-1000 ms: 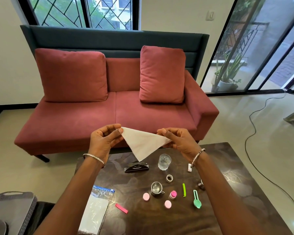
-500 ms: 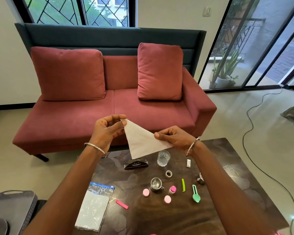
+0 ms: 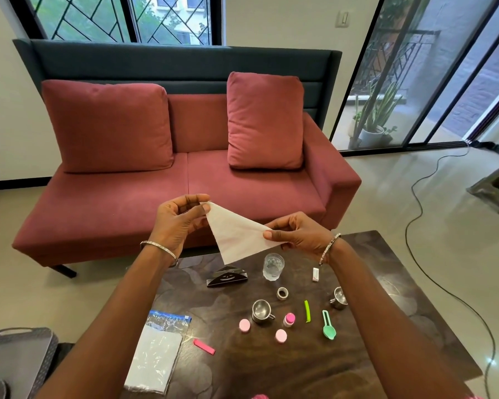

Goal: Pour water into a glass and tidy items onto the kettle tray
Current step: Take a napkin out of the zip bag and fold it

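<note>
A white paper napkin [image 3: 234,237], folded into a triangle, hangs in the air above the far edge of the dark table [image 3: 386,298]. My left hand [image 3: 179,223] pinches its upper left corner and my right hand [image 3: 297,234] pinches its right corner. Below it stand a black napkin holder [image 3: 227,277] and a clear glass [image 3: 273,266] with water in it. A grey tray [image 3: 26,349] shows at the lower left, off the table; no kettle can be made out on it.
On the table lie two small steel cups [image 3: 261,311] [image 3: 338,298], pink caps [image 3: 244,325], a small pink-capped bottle [image 3: 289,319], a green spoon [image 3: 328,329], a green clip [image 3: 307,311], a metal ring [image 3: 282,293], a pink strip [image 3: 204,347] and a zip bag [image 3: 159,355]. A red sofa [image 3: 185,180] stands behind.
Both hands keep hold of the napkin. My right hand has lowered slightly, tilting the napkin's top edge down to the right. The camera view shifted a little.
</note>
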